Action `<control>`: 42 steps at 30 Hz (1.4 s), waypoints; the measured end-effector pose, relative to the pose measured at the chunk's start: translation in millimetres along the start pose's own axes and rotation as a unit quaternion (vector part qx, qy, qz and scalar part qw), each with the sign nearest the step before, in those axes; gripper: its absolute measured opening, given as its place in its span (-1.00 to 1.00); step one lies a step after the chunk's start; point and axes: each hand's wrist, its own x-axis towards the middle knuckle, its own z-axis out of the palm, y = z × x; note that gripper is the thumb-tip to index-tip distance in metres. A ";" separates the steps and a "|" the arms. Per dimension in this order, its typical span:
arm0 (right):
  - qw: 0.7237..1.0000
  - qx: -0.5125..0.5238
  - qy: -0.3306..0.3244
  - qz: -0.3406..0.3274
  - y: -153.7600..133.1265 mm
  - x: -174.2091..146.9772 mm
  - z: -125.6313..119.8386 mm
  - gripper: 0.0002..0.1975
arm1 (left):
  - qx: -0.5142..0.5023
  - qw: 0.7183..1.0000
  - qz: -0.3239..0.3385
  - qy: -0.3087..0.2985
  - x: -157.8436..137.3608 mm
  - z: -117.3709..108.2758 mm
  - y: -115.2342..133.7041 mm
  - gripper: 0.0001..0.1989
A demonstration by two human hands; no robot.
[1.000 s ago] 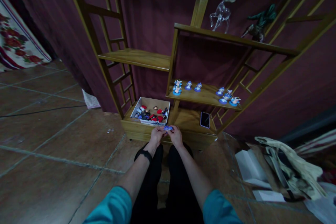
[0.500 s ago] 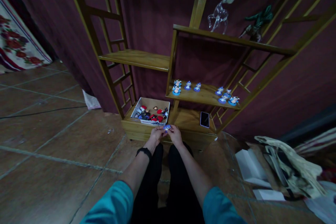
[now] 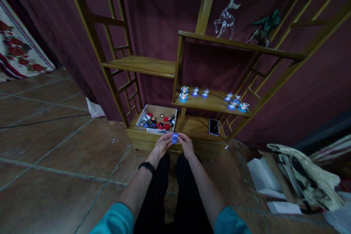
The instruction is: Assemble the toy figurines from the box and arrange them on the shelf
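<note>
In the head view, a small purple figurine [image 3: 174,138] sits at the lower centre of the frame, between the left hand [image 3: 162,143] and the right hand [image 3: 187,144]. The fingers of both hands are drawn in narrow, pinching it from its 2 sides.

It looks like hard, smooth plastic, so it probably handles as light and stiff, a little slippery, with any thin parts the likeliest to snap. The rounded, wider part seems the safest hold, using fingertips and little pressure.

It is an even purple, with a broad rounded top, a narrower lower part and a pale curved mark across it; finer detail is too small to tell. Just beyond it, left of centre, stands an open box [image 3: 139,121] of mixed small pieces.
</note>
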 end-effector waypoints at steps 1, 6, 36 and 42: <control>1.000 -0.002 -0.001 -0.003 -0.5 -0.4 -1.1 -0.74 | 0.001 1.000 0.002 -0.004 -0.7 0.0 0.3 -0.65; 1.000 -0.026 -0.008 -0.015 1.7 0.3 -5.5 -0.74 | 0.013 0.999 0.014 -0.027 -4.2 -0.1 1.6 -0.63; 0.986 -0.146 -0.075 0.012 1.0 -4.9 -19.0 -0.80 | 0.180 0.981 0.055 -0.040 -17.7 5.7 9.0 -0.86; 0.986 -0.120 -0.098 0.069 -1.4 0.5 -19.4 -0.79 | 0.163 0.986 0.020 -0.037 -16.2 5.1 11.3 -0.87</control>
